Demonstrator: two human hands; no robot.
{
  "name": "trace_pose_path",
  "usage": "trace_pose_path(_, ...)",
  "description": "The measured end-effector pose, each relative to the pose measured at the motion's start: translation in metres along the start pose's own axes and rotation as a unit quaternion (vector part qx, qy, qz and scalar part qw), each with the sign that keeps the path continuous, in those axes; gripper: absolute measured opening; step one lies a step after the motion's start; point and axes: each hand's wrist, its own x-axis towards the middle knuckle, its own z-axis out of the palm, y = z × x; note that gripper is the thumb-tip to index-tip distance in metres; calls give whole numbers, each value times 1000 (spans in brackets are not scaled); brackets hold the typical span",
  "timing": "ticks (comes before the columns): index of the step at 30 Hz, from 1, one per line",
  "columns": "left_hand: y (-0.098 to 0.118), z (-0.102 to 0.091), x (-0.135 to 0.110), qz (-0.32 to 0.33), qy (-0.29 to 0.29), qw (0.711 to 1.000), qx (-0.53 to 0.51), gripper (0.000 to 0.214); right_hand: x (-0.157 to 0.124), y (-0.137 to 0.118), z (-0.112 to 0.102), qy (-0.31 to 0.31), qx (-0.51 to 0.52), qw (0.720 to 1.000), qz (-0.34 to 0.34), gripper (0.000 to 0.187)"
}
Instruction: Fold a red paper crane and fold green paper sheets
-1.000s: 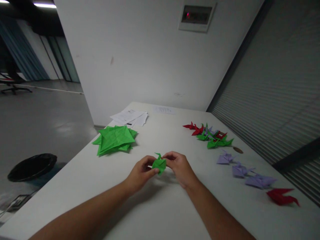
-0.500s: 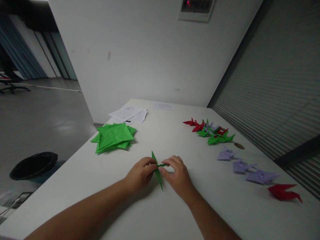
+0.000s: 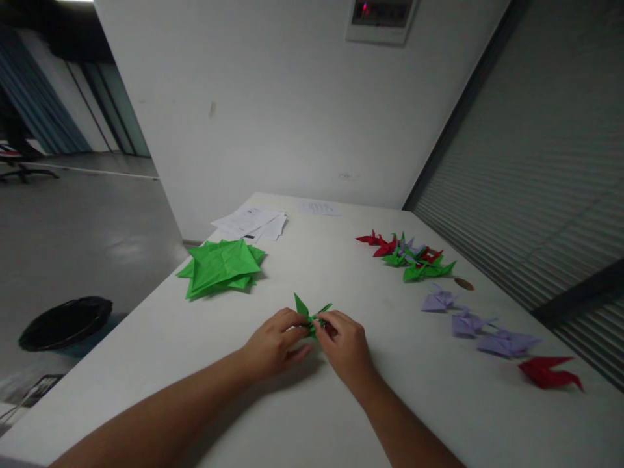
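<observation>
The person's left hand (image 3: 275, 344) and right hand (image 3: 346, 344) meet just below the centre of the frame, over a white, smooth-topped table (image 3: 292, 422). Between their fingertips is a small bright-green folded-paper bird (image 3: 301, 305), partly hidden by the fingers; one pointed flap stands up at its left and a narrower point slants toward the upper right. The right hand grasps the bird between thumb and forefinger, the other fingers curled. The left hand's fingers touch its left side while the thumb sits apart, lower; whether those fingers grip cannot be told. Left of centre lies a stack of creased green paper pieces (image 3: 221, 266) with corners jutting at several angles. Behind it, loose white printed papers (image 3: 248, 222) overlap near the far left edge of the tabletop. Right of centre, a cluster of red, green and lilac folded-paper birds (image 3: 429, 271) lies close together, with a brown oval spot (image 3: 463, 284) just beside it. Three lilac folded-paper birds (image 3: 507, 342) follow in a slanting row toward the lower right, ending at a single red folded-paper bird (image 3: 548, 372). At lower left, a round black-lined bin (image 3: 65, 325) stands on the grey floor (image 3: 121, 214).
</observation>
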Motion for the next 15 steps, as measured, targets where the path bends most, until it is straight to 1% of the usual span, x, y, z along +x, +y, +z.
trace_pose_path(3,0,-1,0,-36,5,998,-43,17,0,2,0,10,35,999,-9,18)
trace_pose_path(6,-2,0,-1,-92,19,988,-121,15,-1,3,1,13,57,997,-40,19)
trace_pose_path(8,-3,3,-1,-150,34,970,-190,16,-2,2,1,17,50,996,-73,19)
trace_pose_path(11,-4,8,-1,-239,65,930,-272,13,-3,-1,1,22,7,991,-135,20)
trace_pose_path(13,-7,13,-1,-273,90,912,-291,12,-3,-4,1,26,-33,982,-184,21)
trace_pose_path(15,-11,17,-2,-294,116,899,-303,21,-3,-6,1,23,-74,970,-232,20)
